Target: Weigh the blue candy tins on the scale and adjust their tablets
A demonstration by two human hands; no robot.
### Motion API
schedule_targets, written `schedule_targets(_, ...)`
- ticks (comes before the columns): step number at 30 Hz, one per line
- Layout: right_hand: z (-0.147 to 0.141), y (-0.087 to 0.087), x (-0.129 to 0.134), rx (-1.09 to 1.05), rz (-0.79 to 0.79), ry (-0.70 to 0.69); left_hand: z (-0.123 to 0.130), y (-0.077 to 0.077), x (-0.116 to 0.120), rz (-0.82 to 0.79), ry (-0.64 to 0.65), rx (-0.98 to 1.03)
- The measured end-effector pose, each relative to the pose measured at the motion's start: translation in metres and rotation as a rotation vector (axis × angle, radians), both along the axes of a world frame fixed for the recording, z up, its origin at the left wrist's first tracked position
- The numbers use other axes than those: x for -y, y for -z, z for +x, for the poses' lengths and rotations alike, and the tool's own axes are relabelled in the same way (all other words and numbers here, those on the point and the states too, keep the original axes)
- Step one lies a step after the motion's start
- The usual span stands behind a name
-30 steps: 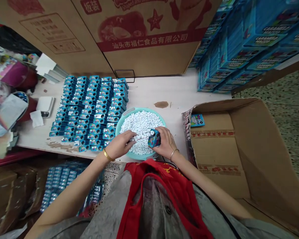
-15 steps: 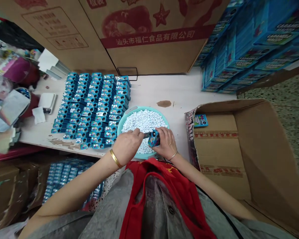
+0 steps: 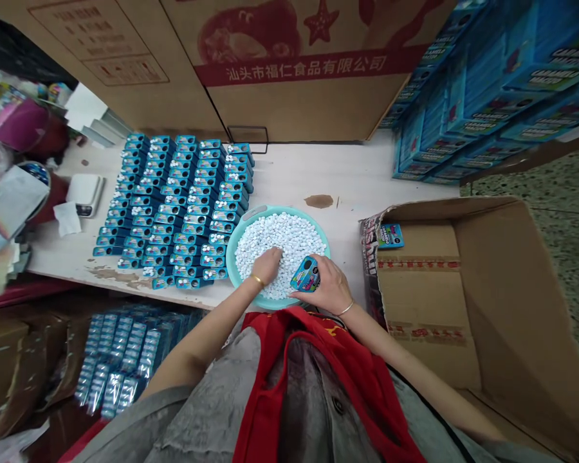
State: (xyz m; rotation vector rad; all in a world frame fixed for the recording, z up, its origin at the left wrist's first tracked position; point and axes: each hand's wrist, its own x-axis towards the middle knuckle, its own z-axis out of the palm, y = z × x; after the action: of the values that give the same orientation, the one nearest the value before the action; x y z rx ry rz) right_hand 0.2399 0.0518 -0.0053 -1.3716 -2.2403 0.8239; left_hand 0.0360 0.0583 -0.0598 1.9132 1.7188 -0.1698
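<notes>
Worktable [image 3: 313,167], brown-stained top: teal basin [image 3: 230,260] heaped w/ white mints [image 3: 282,241], rows of blue tins [image 3: 174,206] just left. L hand [image 3: 267,267] fingers together, tips buried in mints (any grip hidden). R hand [image 3: 330,283] fingers clamped on small blue tin [image 3: 305,274], tin over basin's right side

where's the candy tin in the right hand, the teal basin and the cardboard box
candy tin [image 3: 305,274]: head view, on its front face
teal basin [image 3: 282,209]: head view, on its far rim
cardboard box [image 3: 506,289]: head view, on its inner wall
</notes>
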Motion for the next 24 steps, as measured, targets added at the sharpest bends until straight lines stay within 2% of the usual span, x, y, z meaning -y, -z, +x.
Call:
schedule_targets(3,0.003,0.001,0.001,-0.134,-0.094,0.013,0.009,0.01,-0.002,0.006,-0.012,0.111)
schedule_targets(5,0.007,0.003,0.003,-0.192,-0.15,0.019,0.001,0.006,-0.001,0.009,-0.019,0.173)
schedule_targets(7,0.01,0.006,0.005,-0.231,-0.185,0.022,-0.015,-0.005,0.003,0.014,-0.012,0.229)
schedule_targets(9,0.012,0.008,0.007,-0.267,-0.203,0.014,-0.033,-0.024,0.007,0.024,0.005,0.278)
schedule_targets(12,0.01,0.009,0.008,-0.31,-0.206,-0.012,-0.055,-0.061,0.011,0.043,0.043,0.33)
schedule_targets(17,-0.002,0.005,0.002,-0.34,-0.156,-0.017,-0.069,-0.123,0.009,0.108,0.179,0.382)
schedule_targets(20,-0.007,0.003,-0.003,-0.343,-0.114,-0.02,-0.065,-0.146,0.004,0.096,0.287,0.33)
schedule_targets(24,-0.011,0.003,-0.005,-0.334,-0.061,-0.035,-0.047,-0.168,-0.005,0.034,0.41,0.116)
